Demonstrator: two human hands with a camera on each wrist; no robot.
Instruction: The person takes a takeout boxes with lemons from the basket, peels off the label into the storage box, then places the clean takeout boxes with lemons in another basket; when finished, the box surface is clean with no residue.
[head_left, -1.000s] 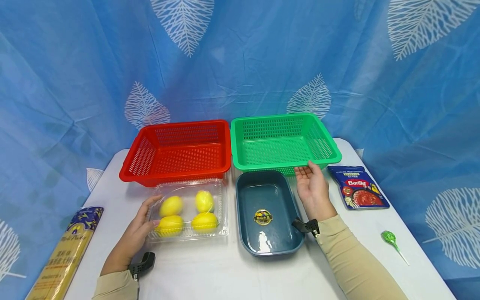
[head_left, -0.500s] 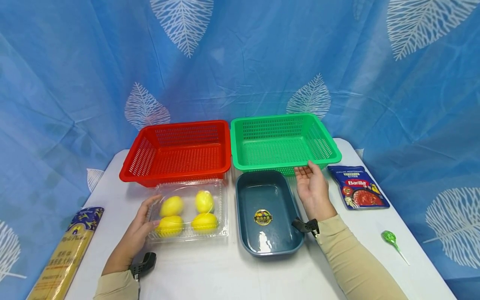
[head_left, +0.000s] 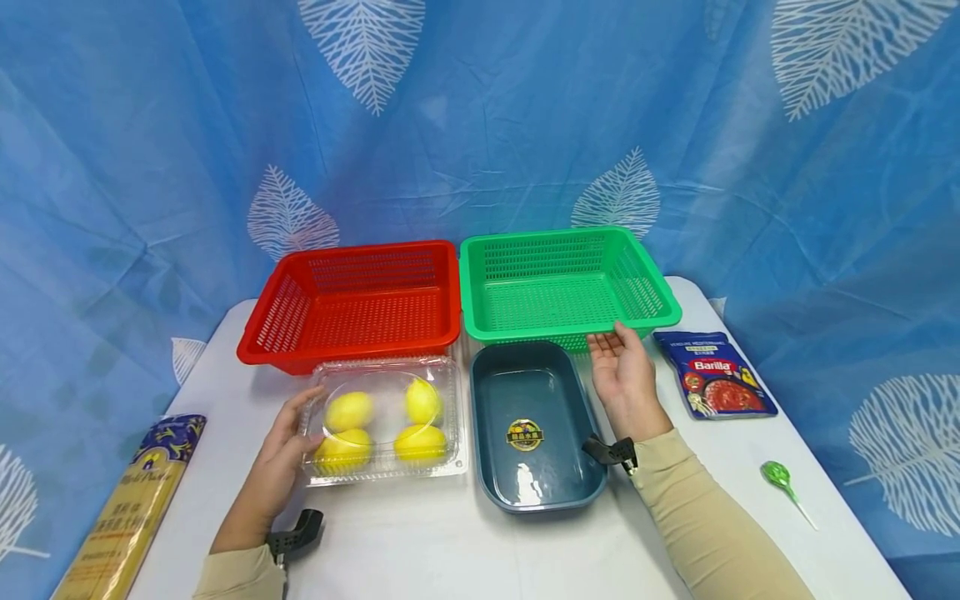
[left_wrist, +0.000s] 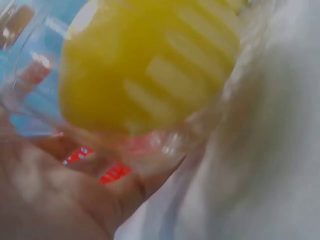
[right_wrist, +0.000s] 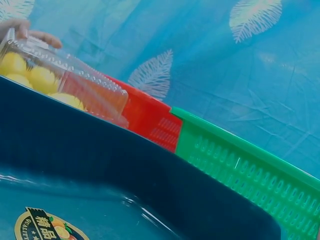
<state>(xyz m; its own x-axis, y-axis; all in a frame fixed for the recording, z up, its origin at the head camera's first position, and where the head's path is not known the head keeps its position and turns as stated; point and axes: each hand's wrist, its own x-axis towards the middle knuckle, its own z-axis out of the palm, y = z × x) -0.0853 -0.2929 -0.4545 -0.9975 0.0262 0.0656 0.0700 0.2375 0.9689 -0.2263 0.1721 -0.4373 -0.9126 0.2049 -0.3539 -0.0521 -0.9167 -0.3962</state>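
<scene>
My left hand [head_left: 277, 454] grips the left end of a clear plastic clamshell box [head_left: 384, 408] holding several yellow lemons [head_left: 349, 411], thumb at the front and fingers behind. Up close in the left wrist view, one lemon [left_wrist: 150, 65] shows through the plastic beside the palm. Whether the box is off the table is hard to tell. To its right stands a dark blue dish [head_left: 525, 387] with a gold label. Past the dish, my right hand [head_left: 628, 379] lies palm up with relaxed fingers at the front rim of the green basket [head_left: 540, 333], holding nothing.
A red basket [head_left: 352, 350] stands behind the box, against the green one. On the right lie a blue Barilla pouch [head_left: 716, 375] and a green lollipop [head_left: 780, 477]. A long pasta packet [head_left: 127, 508] lies at the left table edge.
My left hand has shifted slightly right with the clamshell box, bringing it closer to the blue dish. The lemons inside have moved apart a little. My right hand stays in place.
</scene>
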